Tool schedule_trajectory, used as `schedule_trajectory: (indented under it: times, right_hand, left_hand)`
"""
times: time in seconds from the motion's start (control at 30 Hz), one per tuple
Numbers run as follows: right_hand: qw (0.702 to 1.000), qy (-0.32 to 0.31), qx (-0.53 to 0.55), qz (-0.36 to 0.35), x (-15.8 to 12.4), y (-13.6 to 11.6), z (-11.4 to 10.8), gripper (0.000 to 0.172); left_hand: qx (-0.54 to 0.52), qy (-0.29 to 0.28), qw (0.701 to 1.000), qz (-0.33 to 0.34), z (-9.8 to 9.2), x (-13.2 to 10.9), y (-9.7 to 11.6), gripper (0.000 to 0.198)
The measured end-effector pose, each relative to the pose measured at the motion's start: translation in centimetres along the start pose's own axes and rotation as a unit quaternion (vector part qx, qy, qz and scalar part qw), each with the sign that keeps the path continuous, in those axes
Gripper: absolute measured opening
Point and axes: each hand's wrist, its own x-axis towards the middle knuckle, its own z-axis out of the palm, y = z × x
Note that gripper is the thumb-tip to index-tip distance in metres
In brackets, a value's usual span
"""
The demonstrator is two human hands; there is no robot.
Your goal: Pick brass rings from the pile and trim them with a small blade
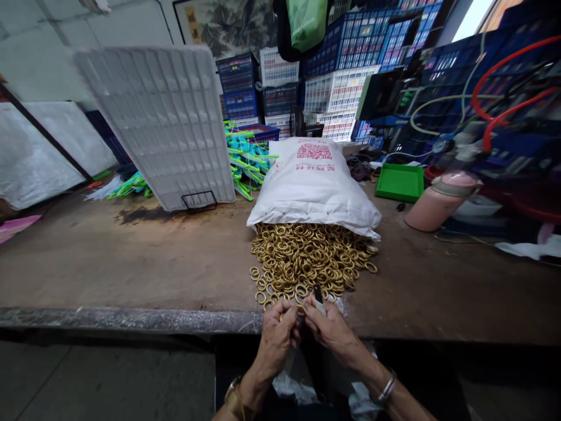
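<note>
A heap of brass-coloured rings (307, 257) spills from the open mouth of a white sack (313, 181) lying on the brown workbench (131, 257). Both hands meet at the bench's front edge, just below the heap. My left hand (278, 336) is closed in a pinch on a ring. My right hand (328, 327) is closed round a small dark tool (318, 294) whose tip sticks up between the fingers. A clear plastic bag (298, 374) hangs below the hands.
A white moulded tray (162, 123) leans upright at the back left, with green and blue plastic hangers (248, 158) beside it. A green tray (400, 182) and a pink flask (438, 202) lie to the right. Blue and white crates (337, 70) are stacked behind.
</note>
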Motion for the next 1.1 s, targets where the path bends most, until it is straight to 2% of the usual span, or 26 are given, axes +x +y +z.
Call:
schedule_trajectory:
  times: [0.13,0.23,0.67,0.83,1.1]
  right_hand:
    - [0.999,0.007,-0.01,-0.035,0.5,1.1,0.3,0.035]
    - [0.998,0.009,-0.023,-0.051,0.7,1.9,0.6,0.034]
    - [0.993,0.006,-0.091,-0.069,0.4,0.8,0.3,0.03]
    - [0.99,0.042,-0.117,-0.061,0.3,0.5,0.3,0.029]
    - [0.972,0.086,-0.199,-0.094,0.5,1.0,0.6,0.03]
  left_hand:
    - [-0.091,0.004,0.996,-0.015,0.1,-0.1,-0.3,0.033]
    - [-0.112,0.0,0.994,-0.012,0.2,-0.2,-0.4,0.033]
    - [-0.048,0.042,0.998,-0.021,0.1,-0.8,-0.1,0.036]
    - [-0.026,0.034,0.999,-0.018,-0.1,-0.7,-0.3,0.033]
    - [-0.059,0.034,0.998,-0.015,0.0,-0.6,-0.2,0.037]
